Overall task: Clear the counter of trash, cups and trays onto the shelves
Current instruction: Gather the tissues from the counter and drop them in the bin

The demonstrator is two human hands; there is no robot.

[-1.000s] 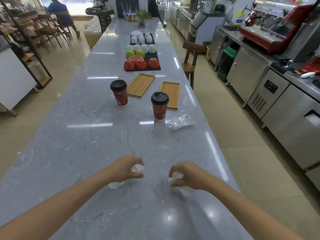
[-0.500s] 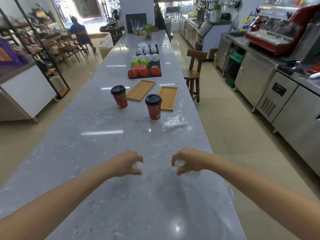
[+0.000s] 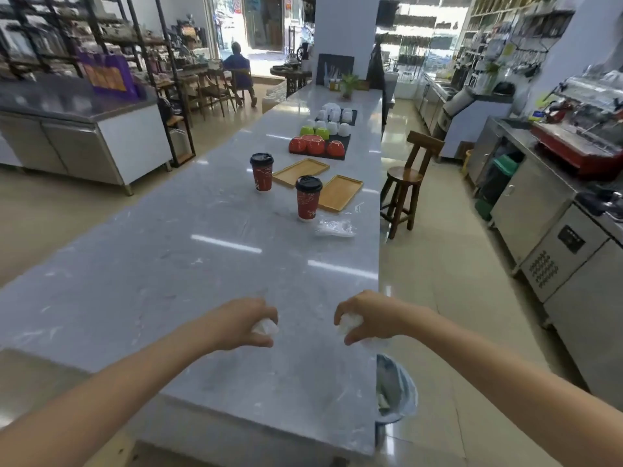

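Note:
My left hand (image 3: 241, 323) is closed around a crumpled white tissue (image 3: 264, 326) above the grey marble counter (image 3: 168, 281). My right hand (image 3: 371, 315) grips another crumpled white wad (image 3: 350, 323) near the counter's right edge. Farther along stand two red paper cups with black lids, one at left (image 3: 262, 172) and one nearer (image 3: 308, 198). Two wooden trays (image 3: 301, 172) (image 3: 340, 192) lie behind them. A clear plastic wrapper (image 3: 334, 228) lies by the right edge.
A bin with a plastic liner (image 3: 394, 387) stands on the floor under the counter's right edge. Red, green and white ceramic cups (image 3: 317, 144) sit on black mats farther back. A wooden stool (image 3: 404, 187) and steel cabinets (image 3: 539, 210) are at right; shelving (image 3: 101, 45) at left.
My view has lifted and swung, showing the counter's near end and the bin. Both hands have risen slightly off the counter, each still holding its crumpled wad.

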